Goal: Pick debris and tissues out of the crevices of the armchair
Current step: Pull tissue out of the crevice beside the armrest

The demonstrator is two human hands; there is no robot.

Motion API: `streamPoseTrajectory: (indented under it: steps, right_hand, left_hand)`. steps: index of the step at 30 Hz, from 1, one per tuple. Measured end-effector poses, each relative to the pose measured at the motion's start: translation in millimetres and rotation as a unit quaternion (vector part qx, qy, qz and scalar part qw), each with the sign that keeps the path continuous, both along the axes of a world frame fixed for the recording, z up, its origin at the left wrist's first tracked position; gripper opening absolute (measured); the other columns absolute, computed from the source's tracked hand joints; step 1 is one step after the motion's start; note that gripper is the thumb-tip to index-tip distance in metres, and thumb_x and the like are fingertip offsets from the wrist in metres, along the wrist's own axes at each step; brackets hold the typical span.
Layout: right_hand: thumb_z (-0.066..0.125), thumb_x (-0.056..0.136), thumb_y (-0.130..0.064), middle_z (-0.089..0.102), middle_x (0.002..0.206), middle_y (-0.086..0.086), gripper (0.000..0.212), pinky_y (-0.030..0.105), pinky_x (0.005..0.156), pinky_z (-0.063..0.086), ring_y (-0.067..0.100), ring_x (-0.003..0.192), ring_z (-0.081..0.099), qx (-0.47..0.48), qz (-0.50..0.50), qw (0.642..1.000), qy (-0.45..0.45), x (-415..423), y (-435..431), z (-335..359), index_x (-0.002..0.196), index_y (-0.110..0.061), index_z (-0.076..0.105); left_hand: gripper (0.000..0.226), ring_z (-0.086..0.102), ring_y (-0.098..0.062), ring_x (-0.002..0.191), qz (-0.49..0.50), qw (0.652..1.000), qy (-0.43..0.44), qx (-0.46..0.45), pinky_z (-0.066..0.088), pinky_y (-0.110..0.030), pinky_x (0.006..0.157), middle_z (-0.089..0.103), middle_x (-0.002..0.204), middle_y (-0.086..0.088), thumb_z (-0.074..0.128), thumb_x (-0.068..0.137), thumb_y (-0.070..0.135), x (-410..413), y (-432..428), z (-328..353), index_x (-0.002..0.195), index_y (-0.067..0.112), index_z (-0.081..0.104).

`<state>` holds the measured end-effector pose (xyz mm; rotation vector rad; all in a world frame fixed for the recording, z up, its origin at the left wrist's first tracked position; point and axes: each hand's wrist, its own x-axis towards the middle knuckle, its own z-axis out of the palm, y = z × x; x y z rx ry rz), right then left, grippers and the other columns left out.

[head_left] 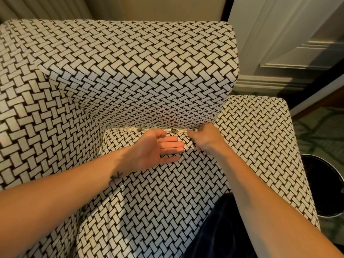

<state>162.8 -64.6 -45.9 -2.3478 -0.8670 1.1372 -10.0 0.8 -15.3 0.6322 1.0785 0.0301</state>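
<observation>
A person leans over a basketweave-patterned armchair, working the crevice where the seat cushion meets the back cushion. A ragged line of debris runs left to right along that seam: pale tissue shreds with a dark scrap among them, and a second dark scrap further right.

The left hand lies flat on the seat cushion, fingers straight and together, pointing right, parallel to the seam; the debris sits just beyond its thumb. The right hand is at the seam's right end, fingers curled with the knuckles up, its fingertips just right of the second dark scrap. Whether they already pinch anything cannot be told.

That scrap lies between the two hands, and the right one looks the nearer for the next pick. The overhang of the back cushion partly shades the seam. A dark round waste bin stands on the floor beyond the right armrest, near a white panelled door.
</observation>
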Motion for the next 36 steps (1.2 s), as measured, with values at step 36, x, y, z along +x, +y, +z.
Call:
streamPoseTrajectory:
  steps: [36]
  right_hand:
    - [0.061,0.1,-0.032,0.057,0.049,0.002,0.029,0.023,0.036,0.032,0.018,0.038,0.042,0.132,-0.045,0.979,0.149,6,-27,0,0.097,-0.007,0.074]
  left_hand:
    - [0.043,0.07,-0.03,0.115,-0.001,1.0,-0.007,0.002,0.052,-0.048,0.102,0.075,0.117,-0.019,0.032,0.108,0.026,3,-2,-1,0.13,-0.001,0.057]
